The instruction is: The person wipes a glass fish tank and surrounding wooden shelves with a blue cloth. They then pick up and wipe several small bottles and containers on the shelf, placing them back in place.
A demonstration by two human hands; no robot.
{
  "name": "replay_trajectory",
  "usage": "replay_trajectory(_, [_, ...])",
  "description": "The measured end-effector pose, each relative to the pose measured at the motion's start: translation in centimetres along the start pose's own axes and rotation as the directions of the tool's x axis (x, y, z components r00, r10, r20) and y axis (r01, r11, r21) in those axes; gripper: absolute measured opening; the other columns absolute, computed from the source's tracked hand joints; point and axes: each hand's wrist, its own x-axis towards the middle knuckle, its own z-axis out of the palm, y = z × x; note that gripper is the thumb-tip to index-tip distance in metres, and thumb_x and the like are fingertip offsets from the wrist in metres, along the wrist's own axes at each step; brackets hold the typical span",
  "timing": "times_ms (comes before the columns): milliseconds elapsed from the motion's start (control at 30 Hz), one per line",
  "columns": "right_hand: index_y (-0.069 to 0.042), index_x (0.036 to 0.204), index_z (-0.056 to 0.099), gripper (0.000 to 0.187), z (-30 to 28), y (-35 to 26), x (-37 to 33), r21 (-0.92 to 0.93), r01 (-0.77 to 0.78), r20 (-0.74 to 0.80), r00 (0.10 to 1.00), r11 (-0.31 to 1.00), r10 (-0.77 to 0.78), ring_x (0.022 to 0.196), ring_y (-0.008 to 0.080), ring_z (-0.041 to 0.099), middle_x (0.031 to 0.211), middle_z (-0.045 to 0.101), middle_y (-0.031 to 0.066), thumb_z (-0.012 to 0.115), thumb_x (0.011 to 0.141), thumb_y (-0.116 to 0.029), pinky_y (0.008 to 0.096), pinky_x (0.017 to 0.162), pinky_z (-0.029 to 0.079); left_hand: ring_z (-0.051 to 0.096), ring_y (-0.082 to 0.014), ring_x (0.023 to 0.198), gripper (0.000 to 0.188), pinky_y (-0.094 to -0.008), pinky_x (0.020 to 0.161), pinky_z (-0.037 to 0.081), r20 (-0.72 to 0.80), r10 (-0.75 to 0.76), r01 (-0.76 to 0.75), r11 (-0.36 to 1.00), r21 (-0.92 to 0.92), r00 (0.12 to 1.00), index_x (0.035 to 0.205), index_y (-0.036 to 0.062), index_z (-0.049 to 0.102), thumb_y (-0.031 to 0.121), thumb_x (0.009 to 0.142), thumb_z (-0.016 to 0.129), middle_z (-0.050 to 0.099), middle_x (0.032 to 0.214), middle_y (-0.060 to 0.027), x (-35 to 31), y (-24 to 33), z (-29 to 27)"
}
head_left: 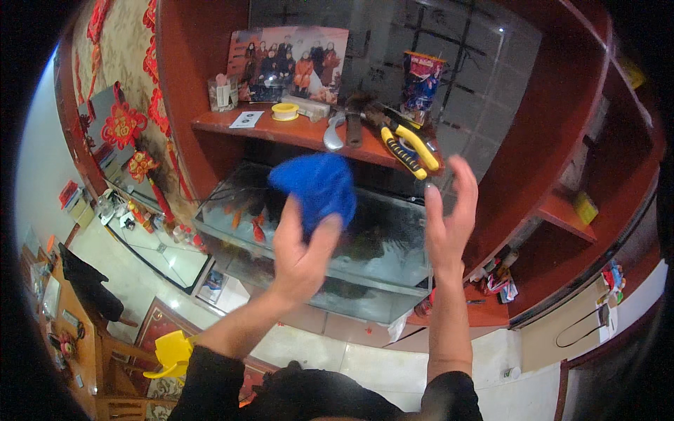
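A blue cloth (319,184) is bunched up in my left hand (298,259), raised in front of the reddish-brown shelf (228,126). The thumb and fingers close round its lower part, slightly blurred. My right hand (451,221) is lifted with nothing in it, thumb and fingers apart. It is nearest to the pliers with yellow-and-black handles (414,149), which lie at the shelf's right end. Beneath the shelf stands a glass fish tank (379,281) with orange-red fish (258,230); my left hand and the cloth cover part of it.
On the shelf are a roll of yellow-rimmed tape (284,111), a white card (247,119), a curved silver tool (334,133), a colourful pouch (423,81) and a group photo (291,62). A yellow plastic chair (172,353) stands lower left. Side shelves (562,210) rise at right.
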Motion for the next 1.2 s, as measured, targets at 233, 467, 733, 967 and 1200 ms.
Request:
replay_trajectory(233, [0.000, 0.122, 0.062, 0.045, 3.2, 2.7, 3.1, -0.187, -0.091, 0.309, 0.940, 0.978, 0.146, 0.124, 0.0395, 0.051, 0.132, 0.057, 0.0208, 0.070, 0.082, -0.019, 0.0453, 0.106, 0.041, 0.048, -0.0495, 0.123, 0.039, -0.0522, 0.111, 0.032, 0.415, 0.235, -0.457, 0.661, 0.595, 0.879, 0.114, -0.0110, 0.055, 0.025, 0.099, 0.050, 0.053, 0.127, -0.0330, 11.0, -5.2, 9.8])
replay_trajectory(467, [-0.001, 0.121, 0.064, 0.045, 3.4, 3.1, 2.9, -0.107, 0.148, 0.122, 0.983, 0.983, -0.135, 0.119, 0.0364, 0.058, 0.122, 0.065, 0.0189, 0.075, 0.078, -0.012, 0.0418, 0.102, 0.044, 0.060, -0.0437, 0.102, 0.026, -0.0522, 0.101, 0.042, 0.413, 0.199, -0.457, 0.322, 0.829, 0.889, 0.094, -0.0033, 0.068, 0.013, 0.095, 0.048, 0.064, 0.102, -0.0257, 19.1, -9.5, 10.4])
replay_trajectory(733, [-0.002, 0.136, 0.041, 0.069, 3.4, 3.1, 2.6, -0.074, 0.050, 0.127, 0.991, 0.996, -0.040, 0.113, 0.0382, 0.060, 0.117, 0.062, 0.0201, 0.076, 0.077, -0.011, 0.0436, 0.096, 0.048, 0.058, -0.0452, 0.105, 0.028, -0.0528, 0.094, 0.045, 0.478, 0.036, -0.364, 0.698, 0.616, 0.878, 0.101, -0.0043, 0.064, 0.019, 0.098, 0.047, 0.064, 0.101, -0.0281, 14.6, -6.1, 11.3])
replay_trajectory(967, [-0.007, 0.142, 0.039, 0.074, 2.8, 3.0, 2.9, 0.008, -0.038, 0.165, 0.986, 0.999, 0.036, 0.112, 0.0443, 0.058, 0.121, 0.059, 0.0264, 0.074, 0.077, -0.014, 0.0478, 0.095, 0.048, 0.066, -0.0363, 0.083, 0.027, -0.0490, 0.073, 0.050, 0.665, 0.173, -0.653, 0.474, 0.590, 0.726, 0.094, -0.0001, 0.060, 0.023, 0.098, 0.047, 0.067, 0.092, -0.0202, 13.2, -2.3, 9.6])
replay_trajectory(1200, [-0.008, 0.145, 0.034, 0.071, -2.0, 5.4, 7.6, 0.589, -0.322, 0.240, 0.945, 0.741, 0.220, 0.109, 0.0209, 0.061, 0.125, 0.062, 0.0163, 0.070, 0.086, -0.021, 0.0360, 0.098, 0.046, 0.057, -0.0179, 0.082, 0.043, -0.0370, 0.077, 0.044, -0.047, -0.132, 0.122, 0.979, -0.164, 0.990, 0.096, -0.0034, 0.063, 0.035, 0.099, 0.044, 0.062, 0.087, -0.0099, 20.9, -2.0, 9.5])
